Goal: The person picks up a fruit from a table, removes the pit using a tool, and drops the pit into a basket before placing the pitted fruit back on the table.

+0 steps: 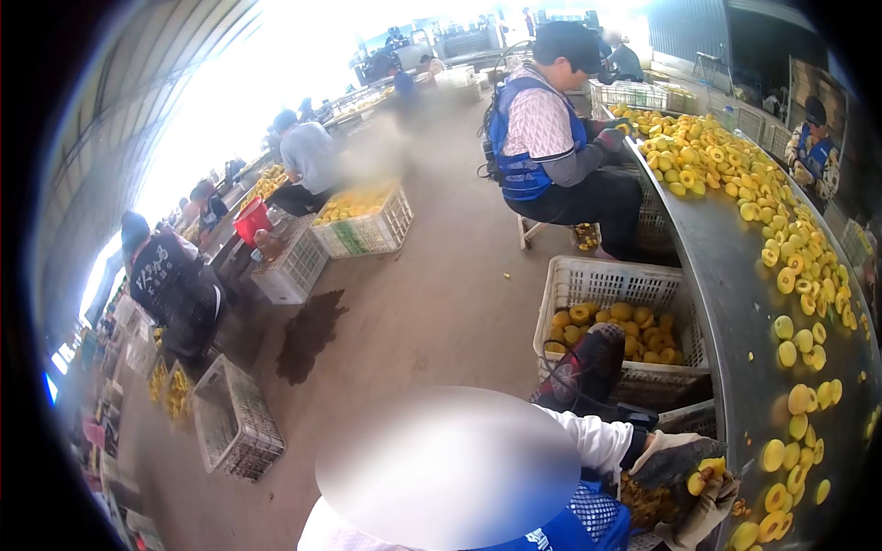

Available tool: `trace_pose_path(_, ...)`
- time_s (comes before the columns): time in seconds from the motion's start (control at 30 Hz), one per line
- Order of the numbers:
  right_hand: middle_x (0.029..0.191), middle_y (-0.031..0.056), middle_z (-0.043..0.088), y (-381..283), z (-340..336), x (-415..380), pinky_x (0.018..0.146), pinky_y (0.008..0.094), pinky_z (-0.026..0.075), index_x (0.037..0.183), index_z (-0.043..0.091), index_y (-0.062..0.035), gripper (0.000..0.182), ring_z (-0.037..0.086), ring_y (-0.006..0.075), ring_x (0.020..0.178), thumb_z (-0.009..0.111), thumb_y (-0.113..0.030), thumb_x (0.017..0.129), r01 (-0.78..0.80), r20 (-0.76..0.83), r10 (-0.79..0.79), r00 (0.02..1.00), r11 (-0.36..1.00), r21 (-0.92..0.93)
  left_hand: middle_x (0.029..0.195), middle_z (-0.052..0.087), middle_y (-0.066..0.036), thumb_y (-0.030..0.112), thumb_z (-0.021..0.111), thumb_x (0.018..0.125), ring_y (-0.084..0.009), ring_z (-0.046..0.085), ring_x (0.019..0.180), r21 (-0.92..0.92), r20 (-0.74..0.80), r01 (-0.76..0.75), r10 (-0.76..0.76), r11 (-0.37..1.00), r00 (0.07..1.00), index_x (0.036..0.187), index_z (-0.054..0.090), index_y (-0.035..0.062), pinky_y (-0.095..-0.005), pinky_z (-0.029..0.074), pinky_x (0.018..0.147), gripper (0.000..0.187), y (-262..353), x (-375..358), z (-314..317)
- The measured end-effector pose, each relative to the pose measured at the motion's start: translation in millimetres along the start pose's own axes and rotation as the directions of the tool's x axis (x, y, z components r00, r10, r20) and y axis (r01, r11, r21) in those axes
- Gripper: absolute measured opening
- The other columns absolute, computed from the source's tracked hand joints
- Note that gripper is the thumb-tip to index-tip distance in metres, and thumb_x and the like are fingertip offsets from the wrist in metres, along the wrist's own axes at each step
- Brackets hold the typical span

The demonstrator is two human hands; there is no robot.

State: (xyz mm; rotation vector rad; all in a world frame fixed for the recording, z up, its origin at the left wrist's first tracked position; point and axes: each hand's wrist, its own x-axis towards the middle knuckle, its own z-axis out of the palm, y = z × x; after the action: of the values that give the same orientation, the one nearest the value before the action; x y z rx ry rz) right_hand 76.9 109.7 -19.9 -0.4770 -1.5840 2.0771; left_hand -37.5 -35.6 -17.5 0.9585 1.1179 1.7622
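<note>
At the lower right, beside the metal table, my two gloved hands come together around a cut yellow peach (706, 472). My left hand (675, 459), in a glove with a dark grey palm below a white sleeve, closes over it from above. Below, my right hand (706, 512) in a beige glove wraps round it, with fingers partly hidden. A brown spot shows on the fruit. Beneath the hands lies a heap of brownish scraps (648, 500). Halved yellow peaches (797, 427) are scattered on the metal table (735, 367) just to the right.
A white crate (625, 375) of whole peaches stands beside the table, with a dark shoe (597, 354) against it. Farther along, a co-worker in a blue vest (542, 138) sits handling fruit. Across the aisle are another crate (241, 418) and several other workers.
</note>
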Motion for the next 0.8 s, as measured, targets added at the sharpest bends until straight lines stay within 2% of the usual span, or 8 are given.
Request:
trace_pose_path(0.1, 0.095, 0.0045, 0.056, 7, -11, 2, 0.083, 0.0265, 0.046, 0.104, 0.055, -0.0015, 0.015, 0.053, 0.0121, 0.089, 0.056, -0.016, 0.100, 0.099, 0.092, -0.082, 0.992, 0.977, -0.190, 0.121, 0.062, -0.008, 0.043, 0.099, 0.010, -0.0119, 0.057, 0.107, 0.118, 0.034, -0.042, 0.038, 0.992, 0.999, 0.130, 0.050, -0.0085, -0.0254, 0.047, 0.096, 0.139, -7, -1, -11)
trace_pose_path(0.27, 0.093, 0.0030, 0.055, 7, -9, -1, 0.086, 0.0273, 0.044, 0.101, 0.054, -0.0016, 0.014, 0.051, 0.0126, 0.089, 0.055, -0.015, 0.100, 0.187, 0.121, -0.163, 0.979, 0.954, -0.233, 0.116, 0.064, -0.011, 0.040, 0.100, 0.015, -0.0158, 0.057, 0.108, 0.351, 0.254, -0.371, 0.294, 0.860, 0.921, 0.124, 0.055, -0.0100, -0.0274, 0.048, 0.095, 0.128, -25, 5, -26)
trace_pose_path(0.33, 0.093, 0.0029, 0.054, 7, -8, 0, 0.086, 0.0273, 0.043, 0.101, 0.055, -0.0015, 0.014, 0.050, 0.0126, 0.089, 0.055, -0.015, 0.100, 0.189, 0.119, -0.163, 0.979, 0.949, -0.253, 0.119, 0.061, -0.017, 0.010, 0.072, 0.075, -0.0266, 0.063, 0.102, 0.828, 0.220, -0.390, 0.405, 0.403, 0.887, 0.117, 0.059, -0.0038, -0.0332, 0.052, 0.089, 0.047, 41, -21, 14)
trace_pose_path(0.37, 0.093, 0.0028, 0.053, 8, -8, 0, 0.086, 0.0273, 0.042, 0.101, 0.055, -0.0014, 0.013, 0.049, 0.0125, 0.088, 0.055, -0.015, 0.100, 0.191, 0.117, -0.165, 0.979, 0.943, -0.273, 0.119, 0.062, -0.016, 0.011, 0.073, 0.074, -0.0260, 0.063, 0.103, 0.902, 0.186, -0.330, 0.438, 0.280, 0.879, 0.118, 0.059, -0.0035, -0.0332, 0.051, 0.089, 0.048, 47, -24, 21)
trace_pose_path(0.43, 0.093, 0.0023, 0.052, 9, -6, 0, 0.084, 0.0268, 0.041, 0.102, 0.055, -0.0016, 0.014, 0.048, 0.0122, 0.087, 0.054, -0.015, 0.100, 0.206, 0.104, -0.185, 0.977, 0.942, -0.263, 0.119, 0.062, -0.015, 0.014, 0.075, 0.073, -0.0248, 0.062, 0.103, 0.854, 0.070, -0.277, 0.430, 0.441, 0.900, 0.118, 0.059, -0.0028, -0.0333, 0.051, 0.090, 0.051, 39, -19, 23)
trace_pose_path(0.57, 0.095, 0.0009, 0.051, 1, -5, -1, 0.080, 0.0249, 0.039, 0.104, 0.057, -0.0022, 0.017, 0.046, 0.0116, 0.086, 0.054, -0.018, 0.101, 0.161, 0.042, -0.156, 0.987, 0.932, -0.325, 0.119, 0.062, -0.012, 0.019, 0.080, 0.071, -0.0224, 0.060, 0.105, 0.361, -0.119, -0.201, 0.259, 0.911, 0.959, 0.120, 0.058, -0.0016, -0.0334, 0.050, 0.091, 0.057, 28, -14, 13)
trace_pose_path(0.7, 0.094, 0.0004, 0.050, -3, -5, -4, 0.078, 0.0253, 0.038, 0.108, 0.058, -0.0015, 0.021, 0.047, 0.0118, 0.085, 0.054, -0.021, 0.101, 0.166, 0.013, -0.172, 0.985, 0.930, -0.326, 0.119, 0.062, -0.010, 0.024, 0.084, 0.069, -0.0200, 0.059, 0.106, 0.185, -0.127, -0.263, 0.288, 0.947, 0.949, 0.121, 0.058, -0.0003, -0.0335, 0.049, 0.093, 0.064, 26, -15, 7)
trace_pose_path(0.8, 0.101, 0.0031, 0.055, -17, -4, -10, 0.082, 0.0285, 0.042, 0.111, 0.058, -0.0003, 0.029, 0.052, 0.0144, 0.091, 0.052, -0.027, 0.102, -0.022, 0.023, 0.030, 0.999, 0.955, -0.295, 0.120, 0.062, -0.008, 0.028, 0.087, 0.067, -0.0182, 0.058, 0.107, 0.206, -0.138, -0.406, 0.437, 0.890, 0.889, 0.122, 0.058, 0.0007, -0.0336, 0.048, 0.094, 0.068, 37, -15, 10)
